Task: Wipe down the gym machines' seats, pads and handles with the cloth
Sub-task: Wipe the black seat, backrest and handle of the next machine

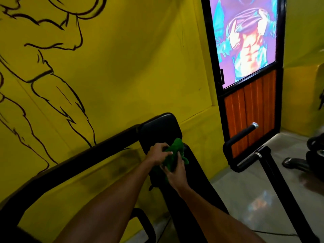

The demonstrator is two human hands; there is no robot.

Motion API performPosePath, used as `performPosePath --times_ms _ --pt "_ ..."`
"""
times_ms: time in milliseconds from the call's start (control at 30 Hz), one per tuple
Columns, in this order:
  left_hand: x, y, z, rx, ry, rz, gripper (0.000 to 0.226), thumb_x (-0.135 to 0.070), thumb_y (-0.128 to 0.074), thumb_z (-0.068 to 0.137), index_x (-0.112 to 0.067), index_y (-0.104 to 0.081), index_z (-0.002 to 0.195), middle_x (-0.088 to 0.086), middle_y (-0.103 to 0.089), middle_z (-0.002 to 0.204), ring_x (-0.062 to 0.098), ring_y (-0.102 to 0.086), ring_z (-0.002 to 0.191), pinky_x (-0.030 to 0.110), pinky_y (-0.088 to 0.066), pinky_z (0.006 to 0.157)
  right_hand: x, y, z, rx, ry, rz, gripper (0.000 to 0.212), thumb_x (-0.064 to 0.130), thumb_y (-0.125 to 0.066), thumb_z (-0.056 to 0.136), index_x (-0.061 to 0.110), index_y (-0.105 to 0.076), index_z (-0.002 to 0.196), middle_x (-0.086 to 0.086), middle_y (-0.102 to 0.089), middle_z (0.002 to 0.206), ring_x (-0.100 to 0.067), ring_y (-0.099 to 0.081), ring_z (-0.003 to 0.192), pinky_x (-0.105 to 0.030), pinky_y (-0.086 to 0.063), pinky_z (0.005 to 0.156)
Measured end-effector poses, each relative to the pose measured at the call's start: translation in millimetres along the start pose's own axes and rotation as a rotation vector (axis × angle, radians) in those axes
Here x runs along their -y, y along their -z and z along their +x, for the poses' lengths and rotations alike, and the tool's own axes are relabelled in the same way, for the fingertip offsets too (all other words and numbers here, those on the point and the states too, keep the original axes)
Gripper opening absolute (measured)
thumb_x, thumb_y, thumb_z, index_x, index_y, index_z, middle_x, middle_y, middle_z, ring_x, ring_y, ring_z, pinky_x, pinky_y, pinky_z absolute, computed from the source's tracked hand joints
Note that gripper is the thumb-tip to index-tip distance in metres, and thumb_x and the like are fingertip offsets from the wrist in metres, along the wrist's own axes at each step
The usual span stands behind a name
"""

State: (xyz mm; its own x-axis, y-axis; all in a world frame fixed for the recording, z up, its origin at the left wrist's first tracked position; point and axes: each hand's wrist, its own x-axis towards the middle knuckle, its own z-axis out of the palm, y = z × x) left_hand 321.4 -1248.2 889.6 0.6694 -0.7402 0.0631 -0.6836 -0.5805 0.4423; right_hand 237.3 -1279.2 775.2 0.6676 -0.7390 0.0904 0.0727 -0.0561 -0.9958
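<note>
Both hands meet on the green cloth (177, 148), which lies bunched on the machine's black padding just where the small upper pad (157, 128) joins the long pad (198, 181). The seam there probably needs two hands to work the fabric into the gap. The left hand (157, 153) sits on top with fingers curled over the cloth, grasping it and bearing down. The right hand (175, 172) comes in from below and the side and seems to pinch the cloth's near end, though the dim light on black vinyl makes its fingers hard to read. Held this way, one hand can press while the other keeps the wad gathered. The cloth's long axis runs along the long pad, away from the person, with its far end pointing up toward the upper pad and the yellow wall (122, 76). A black handle (242, 133) stands well apart to the right, untouched.
</note>
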Motion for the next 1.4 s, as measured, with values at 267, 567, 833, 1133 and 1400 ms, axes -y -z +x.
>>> performPosePath --times_ms 267,567,833,1133,1400 --pt "61 44 60 -0.36 0.107 -0.132 0.019 -0.037 -0.061 0.094 -0.02 -0.068 0.098 -0.001 -0.067 0.09 0.019 -0.065 0.087 0.031 -0.052 0.074 -5 -63 75 -0.317 0.002 -0.097 0.063 0.011 -0.066 0.096 0.017 -0.043 0.154 -0.009 -0.052 0.149 -0.027 -0.047 0.139 -0.033 -0.035 0.114" --pt "127 74 145 -0.181 0.192 -0.566 0.063 -0.062 -0.043 0.093 -0.016 -0.055 0.133 0.011 -0.056 0.135 0.032 -0.055 0.119 0.047 -0.045 0.102 -27 -137 122 -0.376 0.063 -0.325 0.072 0.056 -0.059 0.09 0.029 -0.042 0.155 -0.013 -0.026 0.16 -0.036 -0.027 0.145 -0.052 -0.033 0.117" --pt "144 68 165 0.068 0.313 -1.175 0.057 -0.057 -0.031 0.101 -0.016 -0.067 0.117 0.013 -0.069 0.115 0.031 -0.065 0.107 0.044 -0.053 0.088 33 -160 195 -0.475 0.447 -0.509 0.063 0.065 -0.036 0.099 0.036 -0.039 0.155 -0.005 -0.019 0.167 -0.029 -0.011 0.153 -0.05 -0.005 0.126" --pt "137 57 170 0.101 0.317 -1.103 0.051 -0.052 -0.034 0.103 -0.015 -0.067 0.11 0.006 -0.071 0.1 0.021 -0.066 0.093 0.035 -0.052 0.071 -12 -160 182 -0.67 0.416 -0.373 0.043 0.042 -0.051 0.092 0.023 -0.046 0.13 -0.01 -0.048 0.127 -0.03 -0.045 0.111 -0.05 -0.047 0.089" --pt "123 54 173 -0.086 0.363 -1.026 0.052 -0.042 -0.043 0.102 -0.001 -0.056 0.131 0.02 -0.064 0.12 0.035 -0.063 0.108 0.046 -0.053 0.096 8 -121 227 -0.874 -0.059 -0.199 0.044 0.032 -0.059 0.099 0.015 -0.051 0.139 -0.016 -0.047 0.137 -0.039 -0.044 0.124 -0.051 -0.041 0.099"
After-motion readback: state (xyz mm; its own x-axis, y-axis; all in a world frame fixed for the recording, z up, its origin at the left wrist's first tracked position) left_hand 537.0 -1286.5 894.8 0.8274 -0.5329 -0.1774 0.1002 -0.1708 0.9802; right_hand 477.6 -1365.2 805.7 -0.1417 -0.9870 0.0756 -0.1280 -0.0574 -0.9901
